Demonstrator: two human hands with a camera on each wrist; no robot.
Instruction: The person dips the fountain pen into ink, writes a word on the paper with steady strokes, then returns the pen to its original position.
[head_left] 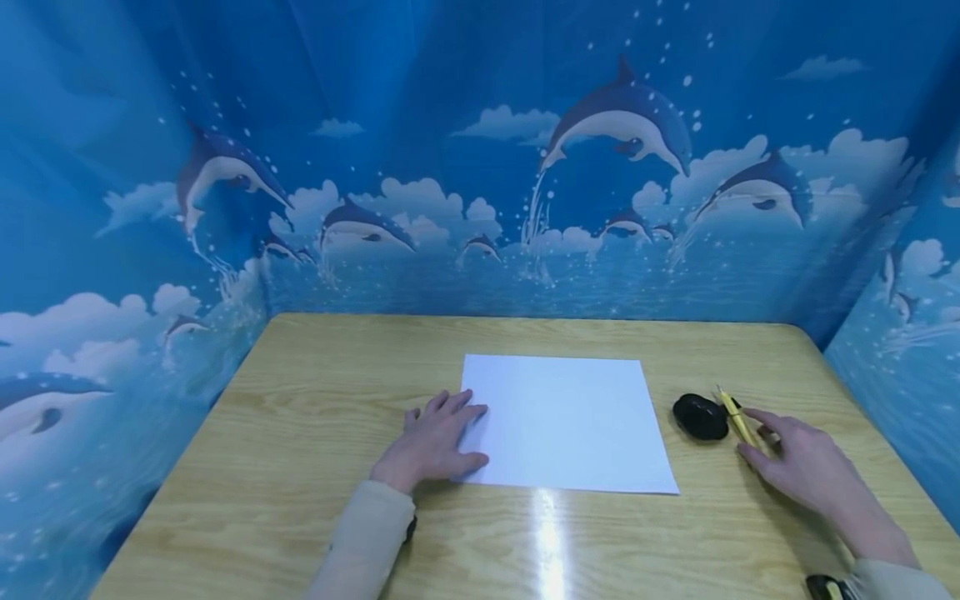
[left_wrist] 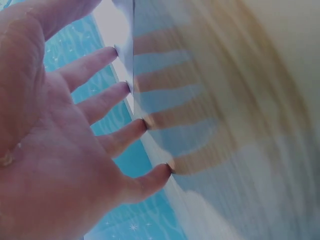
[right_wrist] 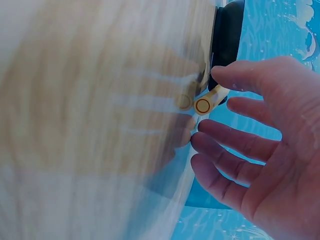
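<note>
A white sheet of paper [head_left: 562,425] lies flat on the table. My left hand [head_left: 435,442] rests on its left edge with fingers spread; in the left wrist view, the fingertips [left_wrist: 135,125] touch the surface. To the right of the sheet, a yellow pen [head_left: 738,418] lies slantwise beside a rounded, shiny black object [head_left: 701,417] whose kind I cannot tell. My right hand [head_left: 806,462] is at the pen, thumb and index finger on either side of it. In the right wrist view, the pen's round end [right_wrist: 203,106] shows near the loosely bent fingers; no firm grip is visible.
The light wooden table [head_left: 315,400] has rounded far corners. Behind it and at both sides hangs a blue curtain [head_left: 450,167] printed with dolphins and clouds. A bright light reflection falls on the tabletop in front of the paper.
</note>
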